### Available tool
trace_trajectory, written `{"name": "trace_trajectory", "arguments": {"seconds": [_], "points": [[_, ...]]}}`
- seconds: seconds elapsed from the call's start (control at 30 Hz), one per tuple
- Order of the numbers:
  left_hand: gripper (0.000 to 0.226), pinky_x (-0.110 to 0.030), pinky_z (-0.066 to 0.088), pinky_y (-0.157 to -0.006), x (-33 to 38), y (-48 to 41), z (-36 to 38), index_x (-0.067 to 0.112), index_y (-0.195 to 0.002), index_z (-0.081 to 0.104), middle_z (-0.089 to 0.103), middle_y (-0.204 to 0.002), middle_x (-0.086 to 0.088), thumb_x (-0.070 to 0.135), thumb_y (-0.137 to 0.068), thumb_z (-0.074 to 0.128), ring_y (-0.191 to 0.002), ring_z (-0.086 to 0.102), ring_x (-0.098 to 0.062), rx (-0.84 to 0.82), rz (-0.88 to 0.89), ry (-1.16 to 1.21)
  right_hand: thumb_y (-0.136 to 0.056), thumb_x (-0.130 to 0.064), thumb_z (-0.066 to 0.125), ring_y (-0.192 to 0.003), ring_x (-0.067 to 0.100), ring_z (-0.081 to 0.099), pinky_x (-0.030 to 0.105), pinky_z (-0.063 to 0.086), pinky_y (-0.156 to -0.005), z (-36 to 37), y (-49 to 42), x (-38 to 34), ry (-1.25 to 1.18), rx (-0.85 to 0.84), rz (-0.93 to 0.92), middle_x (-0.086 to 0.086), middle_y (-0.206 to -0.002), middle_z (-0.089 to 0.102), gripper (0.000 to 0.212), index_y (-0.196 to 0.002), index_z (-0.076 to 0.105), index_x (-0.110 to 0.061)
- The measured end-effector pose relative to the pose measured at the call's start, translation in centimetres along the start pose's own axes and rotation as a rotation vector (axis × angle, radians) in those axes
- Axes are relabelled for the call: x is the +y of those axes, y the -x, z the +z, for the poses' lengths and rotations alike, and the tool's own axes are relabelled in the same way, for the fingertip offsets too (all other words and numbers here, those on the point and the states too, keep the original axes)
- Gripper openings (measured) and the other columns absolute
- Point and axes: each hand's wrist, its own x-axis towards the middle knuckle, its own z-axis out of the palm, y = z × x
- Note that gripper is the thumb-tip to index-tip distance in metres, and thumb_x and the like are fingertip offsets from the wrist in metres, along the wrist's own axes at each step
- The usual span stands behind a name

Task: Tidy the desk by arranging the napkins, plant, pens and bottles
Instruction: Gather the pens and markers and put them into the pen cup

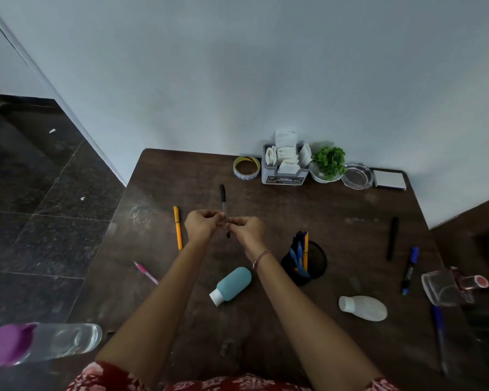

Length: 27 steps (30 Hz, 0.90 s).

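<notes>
Over the middle of the dark wooden desk (336, 210), my left hand (201, 225) and my right hand (247, 228) both pinch a black-capped clear pen (223, 203), held upright between them. A black mesh pen cup (304, 262) with several pens stands to the right. Loose pens lie around: an orange pen (178, 228), a pink pen (146, 272), a black marker (393, 238), a blue marker (410, 269). A teal bottle (232, 285) and a white bottle (363, 307) lie on their sides. The napkin holder (284, 167) and the small plant (328, 163) stand at the back.
A tape roll (246, 167), a glass ashtray (357, 174) and a white pad (390, 179) line the back edge by the wall. A clear bottle with a purple cap (40, 342) lies at the front left corner. A clear tape dispenser (452, 286) and a blue pen (439, 328) are at the right edge.
</notes>
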Motion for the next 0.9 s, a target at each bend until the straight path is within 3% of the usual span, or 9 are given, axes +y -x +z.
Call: {"name": "trace_trajectory", "arguments": {"seconds": [0.13, 0.3, 0.43, 0.5, 0.57, 0.63, 0.7, 0.8, 0.9], "points": [[0.005, -0.040, 0.058, -0.082, 0.8, 1.6, -0.2, 0.014, -0.077, 0.070, 0.072, -0.083, -0.008, 0.012, -0.081, 0.072, -0.079, 0.071, -0.020, 0.029, 0.020, 0.019, -0.081, -0.006, 0.069, -0.093, 0.020, 0.067, 0.027, 0.055, -0.080, -1.0, 1.7, 0.3, 0.011, -0.020, -0.020, 0.011, -0.100, 0.071, 0.022, -0.102, 0.070, -0.004], [0.011, -0.041, 0.057, -0.085, 1.5, 2.9, -0.2, 0.010, -0.085, 0.073, 0.071, -0.077, -0.004, 0.019, -0.079, 0.074, -0.080, 0.070, -0.019, 0.051, 0.031, 0.057, -0.085, -0.008, 0.064, -0.067, 0.003, 0.058, 0.012, 0.046, -0.058, -2.9, 4.1, 0.2, 0.030, -0.051, -0.043, 0.004, -0.092, 0.070, 0.020, -0.104, 0.070, -0.006], [0.010, -0.037, 0.057, -0.085, 2.3, 4.1, 0.2, 0.013, -0.086, 0.073, 0.073, -0.084, -0.005, 0.021, -0.079, 0.074, -0.081, 0.071, -0.017, 0.063, 0.033, 0.130, -0.085, -0.010, 0.063, -0.063, 0.001, 0.056, 0.009, 0.042, -0.051, -4.1, 5.3, 0.4, 0.042, -0.053, -0.051, 0.001, -0.083, 0.070, 0.018, -0.101, 0.071, -0.008], [0.020, -0.034, 0.057, -0.084, 2.8, 4.6, 0.4, 0.006, -0.097, 0.071, 0.073, -0.089, -0.008, 0.017, -0.081, 0.073, -0.080, 0.070, -0.014, 0.059, 0.025, 0.176, -0.085, -0.012, 0.063, -0.070, 0.003, 0.059, 0.013, 0.046, -0.058, -4.8, 5.7, 0.5, 0.055, -0.058, -0.060, -0.004, -0.078, 0.066, 0.017, -0.099, 0.072, -0.010], [0.023, -0.035, 0.057, -0.084, 3.2, 5.0, 0.6, 0.005, -0.100, 0.070, 0.073, -0.087, -0.008, 0.017, -0.080, 0.073, -0.081, 0.070, -0.016, 0.051, 0.028, 0.222, -0.085, -0.012, 0.063, -0.082, 0.010, 0.063, 0.022, 0.052, -0.075, -5.5, 5.9, 0.6, 0.049, -0.069, -0.061, -0.007, -0.078, 0.066, 0.016, -0.098, 0.072, -0.012], [0.024, -0.037, 0.057, -0.085, 3.5, 5.3, 0.9, 0.005, -0.100, 0.070, 0.072, -0.084, -0.007, 0.018, -0.080, 0.073, -0.083, 0.070, -0.018, 0.041, 0.038, 0.252, -0.085, -0.010, 0.062, -0.089, 0.014, 0.062, 0.025, 0.052, -0.081, -6.3, 6.1, 0.7, 0.023, -0.098, -0.069, -0.004, -0.081, 0.066, 0.018, -0.101, 0.071, -0.009], [0.025, -0.036, 0.057, -0.085, 3.7, 5.7, 1.3, 0.006, -0.102, 0.070, 0.071, -0.087, -0.007, 0.020, -0.081, 0.072, -0.087, 0.069, -0.019, 0.024, 0.041, 0.262, -0.086, -0.009, 0.060, -0.087, 0.012, 0.061, 0.021, 0.049, -0.077, -7.3, 6.4, 0.6, 0.007, -0.130, -0.071, 0.000, -0.086, 0.066, 0.020, -0.104, 0.069, -0.006], [0.028, -0.033, 0.057, -0.081, 4.4, 6.6, 1.9, 0.002, -0.107, 0.067, 0.070, -0.095, -0.011, 0.017, -0.083, 0.069, -0.088, 0.068, -0.020, -0.032, 0.043, 0.321, -0.088, -0.007, 0.059, -0.073, 0.002, 0.057, 0.009, 0.045, -0.060, -9.1, 6.7, 0.7, -0.018, -0.159, -0.071, 0.000, -0.088, 0.066, 0.022, -0.106, 0.068, -0.003], [0.027, -0.035, 0.057, -0.081, 5.0, 7.6, 2.7, 0.001, -0.107, 0.066, 0.069, -0.095, -0.012, 0.013, -0.083, 0.069, -0.086, 0.068, -0.021, -0.079, 0.069, 0.336, -0.087, -0.004, 0.057, -0.065, 0.001, 0.055, 0.007, 0.042, -0.054, -10.6, 6.8, 1.1, -0.043, -0.147, -0.066, -0.003, -0.079, 0.065, 0.020, -0.102, 0.069, 0.001]]}}
